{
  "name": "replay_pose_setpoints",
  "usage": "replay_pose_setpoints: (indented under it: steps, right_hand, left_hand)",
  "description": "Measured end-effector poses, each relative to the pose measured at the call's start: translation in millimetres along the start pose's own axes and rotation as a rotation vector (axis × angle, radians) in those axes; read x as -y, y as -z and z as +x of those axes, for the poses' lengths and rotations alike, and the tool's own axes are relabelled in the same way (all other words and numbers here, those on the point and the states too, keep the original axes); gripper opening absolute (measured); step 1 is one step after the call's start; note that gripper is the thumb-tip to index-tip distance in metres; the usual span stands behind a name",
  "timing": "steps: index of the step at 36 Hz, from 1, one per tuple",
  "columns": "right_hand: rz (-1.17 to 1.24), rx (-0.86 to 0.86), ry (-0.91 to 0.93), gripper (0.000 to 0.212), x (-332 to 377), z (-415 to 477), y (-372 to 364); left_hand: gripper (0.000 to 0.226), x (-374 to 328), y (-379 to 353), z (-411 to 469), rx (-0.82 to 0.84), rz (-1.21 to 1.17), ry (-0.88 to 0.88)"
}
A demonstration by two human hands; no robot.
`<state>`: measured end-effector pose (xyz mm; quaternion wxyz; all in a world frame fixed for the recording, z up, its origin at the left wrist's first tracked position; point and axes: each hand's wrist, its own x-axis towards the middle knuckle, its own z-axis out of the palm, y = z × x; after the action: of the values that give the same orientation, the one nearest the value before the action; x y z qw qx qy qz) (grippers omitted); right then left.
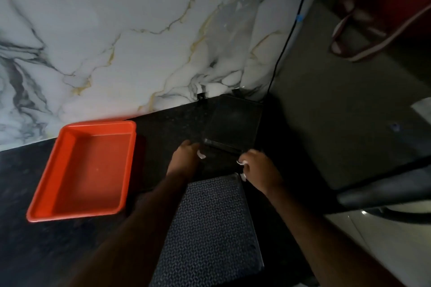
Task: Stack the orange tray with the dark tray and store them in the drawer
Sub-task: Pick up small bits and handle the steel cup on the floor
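The orange tray (88, 168) lies empty on the black counter (35, 251), left of my arms. The dark tray (233, 121) rests on the counter near the marble wall, at the counter's right end. My left hand (185, 158) curls around its near left corner and my right hand (260, 168) around its near right corner, fingers bent on the rim. Below my hands the drawer (210, 228) stands open, showing a dark patterned liner and nothing on it.
A marble-patterned wall (116, 30) backs the counter. A black cable (283, 53) runs down the wall's right edge. A dark appliance surface (338, 112) sits to the right, with red and white cloth (384, 7) above it.
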<state>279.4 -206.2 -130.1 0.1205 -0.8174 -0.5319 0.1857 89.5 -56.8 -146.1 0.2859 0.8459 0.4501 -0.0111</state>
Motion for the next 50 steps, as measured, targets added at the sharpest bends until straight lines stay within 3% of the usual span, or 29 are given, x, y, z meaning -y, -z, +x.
replay_pose_setpoints:
  steps: [5, 10, 15, 23, 32, 36, 41, 44, 50]
  right_hand:
    - [0.006, 0.024, -0.132, 0.022, -57.3, -51.0, 6.4]
    - [0.049, 0.043, -0.147, 0.022, -76.1, -79.2, -0.8]
    - [0.08, 0.07, -0.138, 0.022, -84.6, -94.1, -8.7]
    - [0.132, 0.016, -0.156, 0.023, -119.3, -128.4, -10.5]
    - [0.197, -0.089, -0.323, 0.04, -183.7, -191.9, 20.1]
    - [0.208, -0.098, -0.443, 0.028, -228.2, -236.8, 28.0]
    - [0.256, -0.087, -0.609, 0.022, -288.0, -285.4, 12.7]
    - [0.35, -0.138, -0.729, 0.015, -319.3, -302.0, -11.6]
    - [0.526, -0.101, -1.0, 0.021, -387.4, -326.4, -110.7]
  left_hand:
    - [0.026, -61.0, -29.7, -5.0, 0.069, -0.057, -0.114]
    - [0.034, -105.7, -61.6, -7.6, 0.142, -0.05, -0.239]
    - [0.041, -131.5, -83.7, -1.4, 0.286, 0.159, -0.27]
    - [0.027, -159.8, -104.4, 4.7, 0.233, 0.265, -0.213]
    - [0.021, -260.1, -152.8, -25.7, 0.274, 0.185, -0.462]
    - [0.021, -315.0, -189.2, -50.5, 0.323, 0.098, -0.544]
    - [0.015, -356.7, -249.7, -82.4, 0.403, 0.08, -0.523]
    - [0.017, -368.1, -294.5, -99.6, 0.367, 0.038, -0.467]
    - [0.013, -370.1, -416.1, -137.2, 0.435, -0.134, -0.278]
